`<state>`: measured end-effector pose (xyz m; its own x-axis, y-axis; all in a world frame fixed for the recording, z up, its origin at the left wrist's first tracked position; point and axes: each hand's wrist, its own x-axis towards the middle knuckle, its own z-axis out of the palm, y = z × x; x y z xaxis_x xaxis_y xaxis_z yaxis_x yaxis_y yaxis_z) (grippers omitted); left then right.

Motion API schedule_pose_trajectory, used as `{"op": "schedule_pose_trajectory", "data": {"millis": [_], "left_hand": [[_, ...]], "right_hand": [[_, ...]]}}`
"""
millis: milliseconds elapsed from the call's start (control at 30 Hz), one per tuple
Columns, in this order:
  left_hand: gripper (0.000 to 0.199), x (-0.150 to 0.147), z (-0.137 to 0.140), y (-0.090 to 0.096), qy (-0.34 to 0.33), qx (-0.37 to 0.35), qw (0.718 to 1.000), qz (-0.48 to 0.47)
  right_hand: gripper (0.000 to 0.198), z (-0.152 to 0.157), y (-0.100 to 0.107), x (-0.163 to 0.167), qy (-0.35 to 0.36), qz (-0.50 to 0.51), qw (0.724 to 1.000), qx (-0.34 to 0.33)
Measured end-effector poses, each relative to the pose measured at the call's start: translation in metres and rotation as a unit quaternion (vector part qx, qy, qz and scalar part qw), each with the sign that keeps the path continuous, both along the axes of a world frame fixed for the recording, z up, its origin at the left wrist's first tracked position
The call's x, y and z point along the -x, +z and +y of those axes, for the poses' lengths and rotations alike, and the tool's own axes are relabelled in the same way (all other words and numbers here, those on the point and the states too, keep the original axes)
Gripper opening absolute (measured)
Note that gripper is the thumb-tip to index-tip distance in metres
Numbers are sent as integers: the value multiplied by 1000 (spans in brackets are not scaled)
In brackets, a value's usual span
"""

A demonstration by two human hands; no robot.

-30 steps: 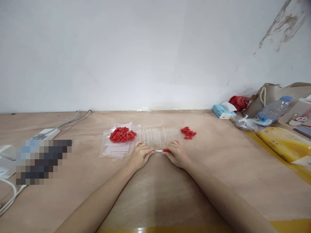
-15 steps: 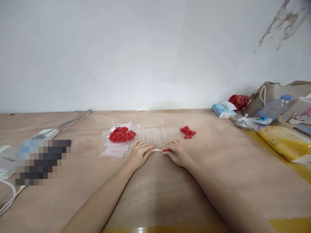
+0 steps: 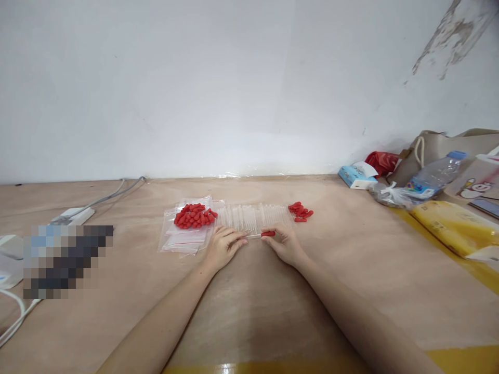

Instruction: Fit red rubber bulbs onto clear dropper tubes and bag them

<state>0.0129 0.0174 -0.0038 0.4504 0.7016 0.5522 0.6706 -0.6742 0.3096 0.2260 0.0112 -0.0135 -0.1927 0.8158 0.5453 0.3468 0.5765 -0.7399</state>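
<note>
A red dropper bulb [image 3: 267, 234], probably light, soft and best pinched by its sides, sits between the fingertips of the right hand [image 3: 287, 246] against a slender clear tube [image 3: 254, 237], likely stiff and slippery, whose other end the left hand [image 3: 223, 246] pinches, just in front of a row of similar tubes [image 3: 241, 216].

A blue-capped bottle [image 3: 438, 174] rests beyond a yellow packet [image 3: 454, 226].

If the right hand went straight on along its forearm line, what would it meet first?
Likely the row of clear tubes just beyond the right hand; any gap is unclear.
</note>
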Motion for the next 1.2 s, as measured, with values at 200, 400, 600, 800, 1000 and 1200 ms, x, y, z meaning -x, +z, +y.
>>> {"op": "schedule_pose_trajectory", "data": {"millis": [200,400,600,800,1000,1200], "left_hand": [[26,0,0,0,1,6,1000,-3],[23,0,5,-6,72,-25,997,15],[28,1,8,-13,102,-18,993,58],[28,1,7,-13,105,3,992,73],[28,1,8,-13,100,7,993,67],[28,1,8,-14,99,8,993,66]], "right_hand": [[35,17,5,-8,-51,217,972,79],[37,46,21,-48,-222,226,943,105],[24,68,20,-58,-349,-56,929,111],[17,79,13,-45,-388,-134,907,89],[20,77,10,-50,-408,-166,895,61],[27,67,6,-74,-428,-161,888,55]]}}
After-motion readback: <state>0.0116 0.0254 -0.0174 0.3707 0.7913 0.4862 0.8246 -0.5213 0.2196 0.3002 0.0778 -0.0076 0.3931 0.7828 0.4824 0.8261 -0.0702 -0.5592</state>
